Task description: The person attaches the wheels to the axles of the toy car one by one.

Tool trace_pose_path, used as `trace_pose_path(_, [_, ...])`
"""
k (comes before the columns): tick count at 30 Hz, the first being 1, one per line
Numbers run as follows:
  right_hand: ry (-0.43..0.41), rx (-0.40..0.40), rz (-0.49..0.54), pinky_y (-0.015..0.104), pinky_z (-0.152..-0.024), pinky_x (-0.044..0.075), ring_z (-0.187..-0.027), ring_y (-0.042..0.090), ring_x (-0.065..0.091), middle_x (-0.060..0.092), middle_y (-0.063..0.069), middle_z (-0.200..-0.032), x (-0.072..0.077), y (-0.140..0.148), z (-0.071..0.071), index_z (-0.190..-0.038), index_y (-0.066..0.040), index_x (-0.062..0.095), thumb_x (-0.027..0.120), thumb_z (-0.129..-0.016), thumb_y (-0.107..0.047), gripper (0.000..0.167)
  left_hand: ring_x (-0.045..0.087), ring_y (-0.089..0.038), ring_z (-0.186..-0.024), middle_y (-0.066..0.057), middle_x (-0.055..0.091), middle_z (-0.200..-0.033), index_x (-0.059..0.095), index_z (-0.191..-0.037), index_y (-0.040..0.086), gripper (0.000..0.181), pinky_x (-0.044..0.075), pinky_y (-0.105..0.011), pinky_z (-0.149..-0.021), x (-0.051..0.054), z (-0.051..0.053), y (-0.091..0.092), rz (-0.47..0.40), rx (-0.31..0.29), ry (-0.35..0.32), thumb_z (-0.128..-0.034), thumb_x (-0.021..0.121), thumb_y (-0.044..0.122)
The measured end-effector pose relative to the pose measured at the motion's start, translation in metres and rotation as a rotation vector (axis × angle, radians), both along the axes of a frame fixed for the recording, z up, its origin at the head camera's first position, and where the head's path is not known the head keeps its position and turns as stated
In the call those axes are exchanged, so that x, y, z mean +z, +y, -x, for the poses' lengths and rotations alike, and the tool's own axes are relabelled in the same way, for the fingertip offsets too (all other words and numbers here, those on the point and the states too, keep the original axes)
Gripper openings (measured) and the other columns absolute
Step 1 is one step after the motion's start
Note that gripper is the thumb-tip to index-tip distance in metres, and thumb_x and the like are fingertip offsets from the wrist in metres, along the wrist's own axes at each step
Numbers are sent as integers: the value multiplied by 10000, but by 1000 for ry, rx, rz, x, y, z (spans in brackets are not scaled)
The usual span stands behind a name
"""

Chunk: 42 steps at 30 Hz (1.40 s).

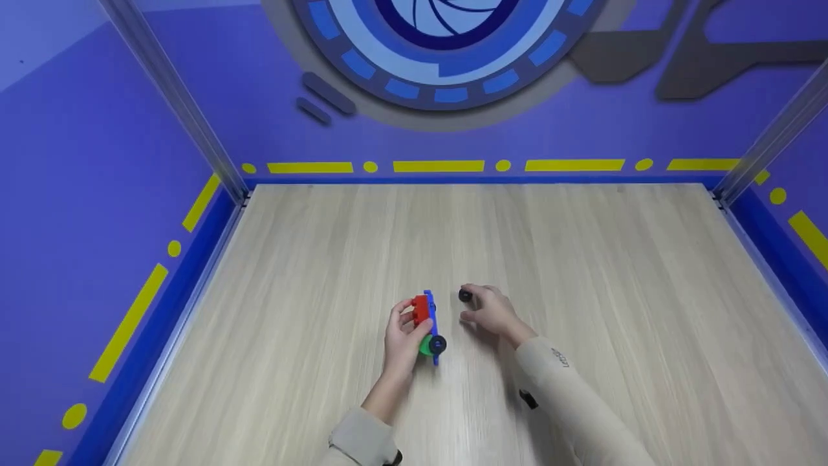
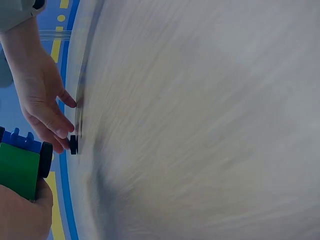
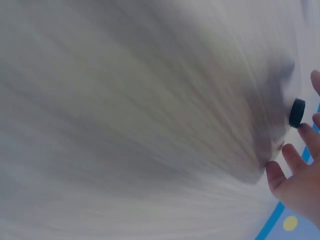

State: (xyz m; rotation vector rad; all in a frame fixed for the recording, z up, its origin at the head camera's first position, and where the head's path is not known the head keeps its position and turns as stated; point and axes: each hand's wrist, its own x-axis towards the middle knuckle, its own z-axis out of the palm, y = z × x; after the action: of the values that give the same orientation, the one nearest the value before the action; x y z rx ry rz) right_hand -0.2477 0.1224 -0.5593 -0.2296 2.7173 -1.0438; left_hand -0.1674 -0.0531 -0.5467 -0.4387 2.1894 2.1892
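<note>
In the head view, my left hand (image 1: 402, 343) grips a toy vehicle built of blocks. The toy has a red block (image 1: 421, 309), a green block (image 1: 425, 345) and a long blue base (image 1: 433, 318). A black wheel (image 1: 438, 345) is fitted at its near end. A loose black wheel (image 1: 465, 295) rests on the table by the fingertips of my right hand (image 1: 495, 312). In the right wrist view, one extended fingertip meets the loose wheel (image 3: 297, 113), and the thumb stays apart from it. The left wrist view shows only part of the toy, with its green block (image 2: 19, 169).
The light wood-grain table (image 1: 310, 272) spreads around both hands. Blue-purple printed walls (image 1: 207, 142) enclose it at the back and sides, with metal posts at the corners. A small black object (image 1: 528, 399) shows beside the right sleeve.
</note>
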Motion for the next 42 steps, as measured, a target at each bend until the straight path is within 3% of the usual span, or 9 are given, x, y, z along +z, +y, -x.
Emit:
trace_pose_path(7, [114,2,30,444,-993,316,-1145,313,469,564,131,-1184,-4,-1,-1,-1192,-80,546,699,-661,-124,554,459,-275,-1111,-133,457,-1222,365,-1295,153,537,414,-389,-919,0,1,1,3,9,-9,-818,609,194])
trace_pose_path(16, [167,55,-170,417,-838,362,-951,251,472,543,80,-966,-7,-6,-4,-1205,-117,544,701,-681,-251,564,461,-272,-1111,-136,448,-1227,352,-1304,134,558,417,-389,-918,2,1,1,-14,-8,-7,-816,615,195])
trace_pose_path(21, [173,62,-219,408,-822,356,-923,218,451,514,45,-904,-9,-7,-6,-1118,-123,600,687,-707,-251,439,467,-278,-1096,-143,449,-1224,345,-1308,120,560,426,-388,-898,1,2,0,-34,-20,-23,-816,611,164])
trace_pose_path(27, [212,39,-206,428,-800,372,-944,232,477,539,32,-857,-11,-7,-7,-979,-138,641,695,-692,-190,296,466,-269,-1087,-134,447,-1222,351,-1303,139,551,437,-362,-886,3,0,2,-35,-17,-9,-818,610,184])
trace_pose_path(35, [199,10,-181,439,-838,370,-982,247,485,574,44,-873,-12,-7,-6,-953,-128,644,703,-686,-169,277,470,-262,-1076,-124,450,-1209,351,-1302,146,561,439,-353,-888,4,-1,3,-24,-11,5,-814,617,222])
trace_pose_path(42, [182,-54,-23,380,-776,379,-866,213,488,569,34,-813,-9,-5,-11,-942,-106,643,720,-663,-147,293,474,-260,-1084,-126,461,-1210,361,-1296,152,550,441,-357,-887,3,0,3,-16,-12,-3,-812,617,206])
